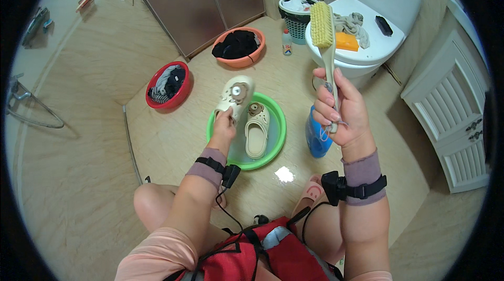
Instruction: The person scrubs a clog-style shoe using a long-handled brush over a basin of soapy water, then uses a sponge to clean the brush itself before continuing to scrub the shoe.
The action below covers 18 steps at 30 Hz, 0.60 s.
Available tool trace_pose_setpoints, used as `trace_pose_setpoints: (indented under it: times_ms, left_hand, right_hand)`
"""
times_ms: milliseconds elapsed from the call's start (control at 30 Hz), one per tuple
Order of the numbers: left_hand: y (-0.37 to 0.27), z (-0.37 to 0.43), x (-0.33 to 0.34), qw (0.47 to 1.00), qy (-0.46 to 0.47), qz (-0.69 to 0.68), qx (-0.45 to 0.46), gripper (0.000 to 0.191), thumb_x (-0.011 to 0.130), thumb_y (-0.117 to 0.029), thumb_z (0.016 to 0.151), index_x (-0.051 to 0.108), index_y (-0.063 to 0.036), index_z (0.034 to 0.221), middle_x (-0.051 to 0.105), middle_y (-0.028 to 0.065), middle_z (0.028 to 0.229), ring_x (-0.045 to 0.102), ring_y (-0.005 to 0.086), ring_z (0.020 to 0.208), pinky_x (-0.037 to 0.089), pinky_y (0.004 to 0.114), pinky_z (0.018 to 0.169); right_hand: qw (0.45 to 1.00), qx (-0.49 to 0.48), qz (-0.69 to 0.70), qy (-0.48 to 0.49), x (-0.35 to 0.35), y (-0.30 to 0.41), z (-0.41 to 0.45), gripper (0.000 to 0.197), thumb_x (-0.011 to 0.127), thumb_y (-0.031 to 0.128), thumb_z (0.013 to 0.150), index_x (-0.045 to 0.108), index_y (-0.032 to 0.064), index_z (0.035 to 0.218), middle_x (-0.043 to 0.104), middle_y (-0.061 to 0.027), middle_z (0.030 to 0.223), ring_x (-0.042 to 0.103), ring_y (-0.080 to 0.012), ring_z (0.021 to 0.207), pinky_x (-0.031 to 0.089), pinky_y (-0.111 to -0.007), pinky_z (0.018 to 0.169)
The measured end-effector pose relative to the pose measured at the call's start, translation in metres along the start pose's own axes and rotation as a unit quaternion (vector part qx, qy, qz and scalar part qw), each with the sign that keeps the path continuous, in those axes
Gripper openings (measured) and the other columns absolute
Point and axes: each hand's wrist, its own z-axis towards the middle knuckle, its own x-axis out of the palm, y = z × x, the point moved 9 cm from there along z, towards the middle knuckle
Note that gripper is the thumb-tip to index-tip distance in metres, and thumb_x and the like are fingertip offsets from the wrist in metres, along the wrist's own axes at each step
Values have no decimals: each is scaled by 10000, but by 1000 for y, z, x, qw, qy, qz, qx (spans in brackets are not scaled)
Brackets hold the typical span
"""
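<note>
My left hand [224, 126] grips the heel end of a cream clog [236, 94] with a brown bear charm, above the left rim of a green plastic basin [280, 113]. The matching clog [256, 135] rests in the basin, in cloudy water. On the right, my right hand [340, 107] is closed around the pale handle of a scrub brush [323, 31], held upright with its yellow bristles at the top. Strings hang at the handle's lower end. Below that hand, a blue plastic bottle [318, 135] is partly hidden.
Red [187, 90] and orange [236, 63] basins hold clothes beyond the green one. A small bottle [287, 42] stands by a waste basket [297, 25]. The closed toilet lid [374, 50] bears cloths, an orange item and a black brush. A wet patch [284, 174] glints on the floor.
</note>
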Motion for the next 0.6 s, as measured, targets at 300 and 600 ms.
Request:
trace_pose_setpoints:
  times_ms: [300, 600]
  left_hand:
    - [53, 16, -73, 971, -211, -28, -109, 141, 514, -78, 952, 591, -55, 1067, 648, 84, 1022, 650, 156, 888, 502, 184, 702]
    - [145, 13, -19, 959, 22, 135, -247, 298, 617, -275, 903, 620, -192, 1190, 609, -46, 1077, 500, 115, 1061, 365, 350, 923]
  right_hand:
    - [1000, 8, -12, -11, 2, 1, -4, 372, 413, 352, 1027, 525, 33, 1183, 439, 14, 608, 347, -73, 399, 297, -240, 388]
    - [1000, 13, -10, 0, 8, -3, 0, 379, 409, 342, 1029, 518, 11, 1178, 460, 13, 623, 366, -68, 406, 306, -231, 391]
